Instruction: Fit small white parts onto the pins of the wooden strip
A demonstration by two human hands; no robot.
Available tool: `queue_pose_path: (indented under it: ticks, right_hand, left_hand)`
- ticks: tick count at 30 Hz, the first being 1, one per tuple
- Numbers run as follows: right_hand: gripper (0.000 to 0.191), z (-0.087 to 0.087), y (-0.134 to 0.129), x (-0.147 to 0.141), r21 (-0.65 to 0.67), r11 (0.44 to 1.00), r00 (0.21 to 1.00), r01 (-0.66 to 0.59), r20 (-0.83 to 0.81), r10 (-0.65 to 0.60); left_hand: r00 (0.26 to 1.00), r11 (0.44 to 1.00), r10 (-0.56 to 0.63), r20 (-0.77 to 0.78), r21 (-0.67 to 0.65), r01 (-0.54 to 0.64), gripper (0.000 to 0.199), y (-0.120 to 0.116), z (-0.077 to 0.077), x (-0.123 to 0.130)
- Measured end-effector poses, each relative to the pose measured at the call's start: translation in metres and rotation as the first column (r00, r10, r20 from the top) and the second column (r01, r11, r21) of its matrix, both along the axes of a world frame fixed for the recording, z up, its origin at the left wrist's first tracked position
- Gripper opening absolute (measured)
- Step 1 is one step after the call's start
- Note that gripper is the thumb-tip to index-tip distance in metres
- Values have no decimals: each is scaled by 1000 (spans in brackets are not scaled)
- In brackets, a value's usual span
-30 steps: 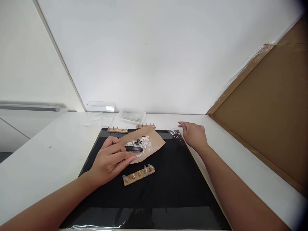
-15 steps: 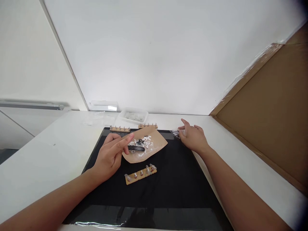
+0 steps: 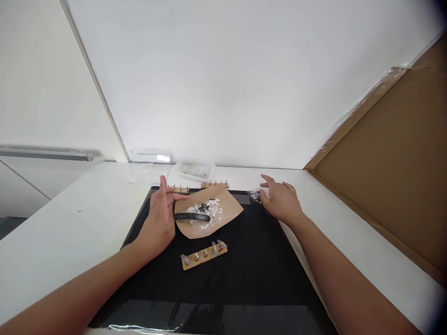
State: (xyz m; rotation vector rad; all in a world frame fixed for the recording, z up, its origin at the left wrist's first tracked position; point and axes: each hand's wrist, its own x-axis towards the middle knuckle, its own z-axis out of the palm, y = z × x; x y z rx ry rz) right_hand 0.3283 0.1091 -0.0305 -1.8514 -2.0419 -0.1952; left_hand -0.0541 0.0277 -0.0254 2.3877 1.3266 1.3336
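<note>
My left hand (image 3: 159, 223) is open at the left edge of a brown paper sheet (image 3: 228, 204), its index finger pointing up and other fingers stretched toward the paper. A black curved nail file (image 3: 192, 217) lies across the paper, its left end close to that hand. Small white chips (image 3: 213, 204) and a dark scrap are scattered on the paper. Nearer me is a wooden strip (image 3: 200, 260) with several small posts, some bearing clear nail tips. My right hand (image 3: 281, 201) has its fingers apart, with the thumb by a clear sheet of small white tabs (image 3: 254, 196).
A black mat (image 3: 240, 279) covers the middle of the white table (image 3: 87, 204). Two more post strips, one a wooden strip (image 3: 214, 184), stand at its far edge. Behind them are a translucent tray (image 3: 195, 170) and clear plastic bags (image 3: 139, 173). Cardboard (image 3: 384, 163) stands at the right.
My left hand has drawn back left from over the paper, its index finger now raised, uncovering more of the nail file. The right hand stays almost where it was.
</note>
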Motion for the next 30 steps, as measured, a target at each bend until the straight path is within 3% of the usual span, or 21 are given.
queue_pose_path:
  ticks: [4, 10, 14, 22, 25, 30]
  right_hand:
    - [50, 8, -7, -13, 86, 984, 986, -157, -42, 160]
    - [42, 20, -27, -40, 125, 887, 888, -444, -69, 454]
    - [43, 20, -35, -49, 88, 853, 852, -515, -56, 520]
    - [44, 18, -41, -57, 48, 818, 815, -574, -61, 576]
    - [42, 19, -43, -60, 47, 804, 802, -593, -54, 595]
    - [34, 19, -45, -62, 68, 772, 771, -632, -46, 635]
  left_hand:
    - [999, 1000, -7, -40, -10, 6, 93, 2, -4, -2]
    - [999, 998, 24, -30, -50, -25, 94, 1, 5, -5]
    - [994, 992, 99, -39, -76, -102, 98, 4, 10, -13]
    - [972, 970, 233, -23, -65, -234, 85, 18, 14, -30]
    - [957, 952, 287, -32, -105, -288, 73, 25, 13, -35]
    - [946, 937, 315, -79, -132, -323, 29, 26, 16, -34]
